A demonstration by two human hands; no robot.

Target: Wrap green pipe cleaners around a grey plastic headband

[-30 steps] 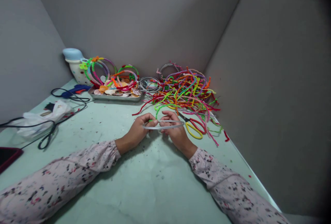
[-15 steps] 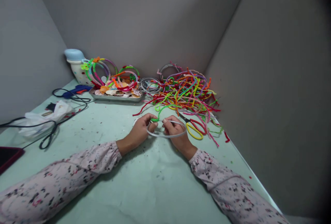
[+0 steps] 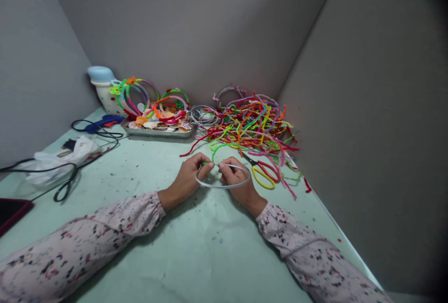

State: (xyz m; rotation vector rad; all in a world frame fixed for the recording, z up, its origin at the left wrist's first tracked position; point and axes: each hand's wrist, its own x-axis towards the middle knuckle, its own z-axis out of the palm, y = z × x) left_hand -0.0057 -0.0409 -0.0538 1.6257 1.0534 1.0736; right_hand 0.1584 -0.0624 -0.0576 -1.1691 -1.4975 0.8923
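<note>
A thin grey hoop (image 3: 224,186) is held level between my two hands, above the mint-coloured table. My left hand (image 3: 191,176) is closed, thumb and fingers pinching a bright green pipe cleaner (image 3: 214,153) against the hoop's far side. Part of the pipe cleaner's wound section is hidden under these fingers. Its loose end curves up and off to the right toward the pile. My right hand (image 3: 240,182) grips the hoop with thumb and fingertips, close beside the left fingertips. Just right of it lie scissors (image 3: 263,175) with red and yellow handles.
Behind my hands spreads a tangled pile of coloured pipe cleaners (image 3: 252,119). Grey wire coils (image 3: 204,114) lie left of it. A metal tray (image 3: 157,133) holds shells and wrapped hoops. Further left are a cup (image 3: 105,93), a plastic bag (image 3: 49,165), black cable (image 3: 75,172) and a phone (image 3: 14,212).
My left thumb has moved over the green wound part, which shows less than before. The hoop has tilted and shifted slightly left. The right hand has barely moved.
</note>
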